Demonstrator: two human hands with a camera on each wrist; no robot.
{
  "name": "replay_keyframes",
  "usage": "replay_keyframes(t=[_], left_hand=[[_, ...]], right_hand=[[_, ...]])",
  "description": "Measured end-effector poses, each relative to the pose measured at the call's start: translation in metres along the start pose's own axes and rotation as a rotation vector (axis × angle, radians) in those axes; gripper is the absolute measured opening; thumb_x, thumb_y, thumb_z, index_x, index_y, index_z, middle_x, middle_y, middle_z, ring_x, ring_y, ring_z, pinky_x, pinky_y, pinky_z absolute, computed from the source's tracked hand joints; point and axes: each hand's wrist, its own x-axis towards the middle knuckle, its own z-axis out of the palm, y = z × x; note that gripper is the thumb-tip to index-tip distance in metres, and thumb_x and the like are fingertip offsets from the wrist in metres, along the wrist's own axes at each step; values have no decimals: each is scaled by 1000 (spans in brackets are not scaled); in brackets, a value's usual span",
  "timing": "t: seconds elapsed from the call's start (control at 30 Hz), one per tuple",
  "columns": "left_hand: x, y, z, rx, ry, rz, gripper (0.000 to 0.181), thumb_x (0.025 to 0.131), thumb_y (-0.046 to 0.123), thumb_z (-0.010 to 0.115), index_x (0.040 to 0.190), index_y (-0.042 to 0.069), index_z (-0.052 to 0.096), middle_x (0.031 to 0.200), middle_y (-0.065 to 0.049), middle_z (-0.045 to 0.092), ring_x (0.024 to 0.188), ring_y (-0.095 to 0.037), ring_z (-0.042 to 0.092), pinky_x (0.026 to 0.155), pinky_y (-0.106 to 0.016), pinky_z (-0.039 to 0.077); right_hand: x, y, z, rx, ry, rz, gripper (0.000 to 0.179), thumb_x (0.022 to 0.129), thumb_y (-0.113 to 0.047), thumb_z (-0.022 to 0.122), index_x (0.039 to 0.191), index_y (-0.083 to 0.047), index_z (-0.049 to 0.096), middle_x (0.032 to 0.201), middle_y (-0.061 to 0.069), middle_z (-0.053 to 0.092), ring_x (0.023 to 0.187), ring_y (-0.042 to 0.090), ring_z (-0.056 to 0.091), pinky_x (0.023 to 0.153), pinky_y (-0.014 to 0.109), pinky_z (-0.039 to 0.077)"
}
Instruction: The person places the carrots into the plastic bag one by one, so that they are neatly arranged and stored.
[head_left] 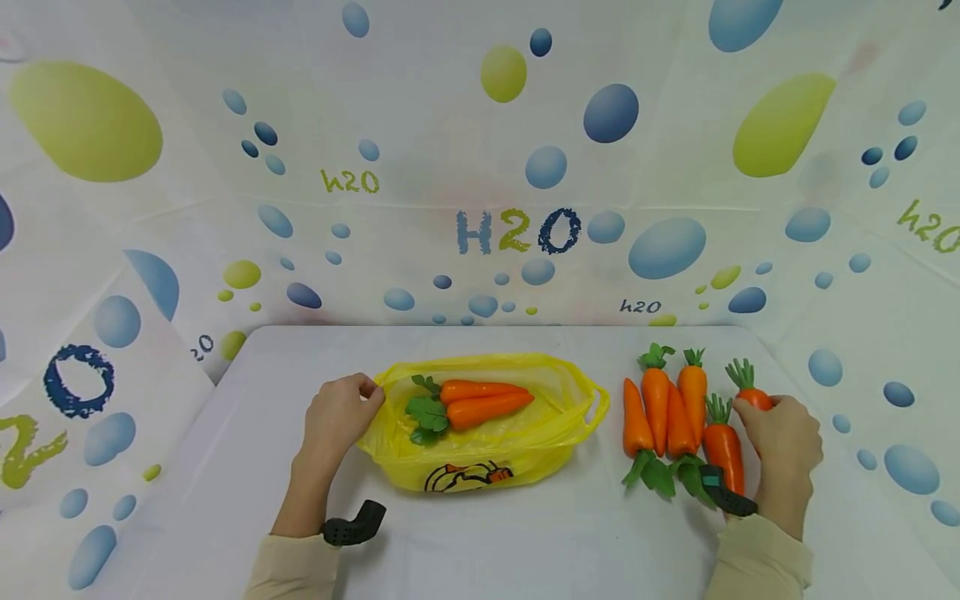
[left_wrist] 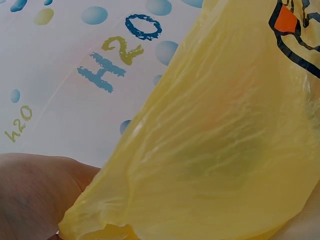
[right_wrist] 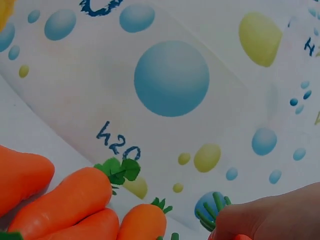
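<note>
A yellow plastic bag [head_left: 480, 467] lies spread with its mouth up, and two carrots [head_left: 487, 408] with green leaves rest inside it. My left hand [head_left: 337, 412] pinches the bag's left rim; in the left wrist view the yellow film [left_wrist: 200, 150] stretches away from that hand [left_wrist: 40, 192]. At the far right of the carrot group, my right hand [head_left: 783, 429] grips a carrot [head_left: 756, 399] near its green top. The hand hides most of this carrot. Just left of it lies another short-topped carrot [head_left: 722, 450].
Several more carrots [head_left: 656, 404] lie side by side right of the bag, some with leaves toward me. The bag's handle loop [head_left: 598, 407] reaches toward them. All this is on a white table [head_left: 480, 542] backed by a patterned sheet [head_left: 420, 167].
</note>
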Motion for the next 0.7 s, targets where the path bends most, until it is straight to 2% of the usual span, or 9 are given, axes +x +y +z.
replay_keyframes(t=[0.2,0.7], left_hand=[[0,0,-1,-3,4,1,29,94,25,56,101,1,71,92,-14,72,71,-22,59,63,-34,51],[0,0,1,-3,6,7,29,94,25,56,101,1,71,92,-14,73,71,-22,59,64,-35,52]], right_hand=[[-3,-13,0,48,-21,8,76,96,-48,55,142,11,42,127,35,53,103,46,51,86,56,49],[-12,-32,0,91,-26,-47,75,96,-44,54,147,9,37,132,34,52,108,45,51,94,59,51]])
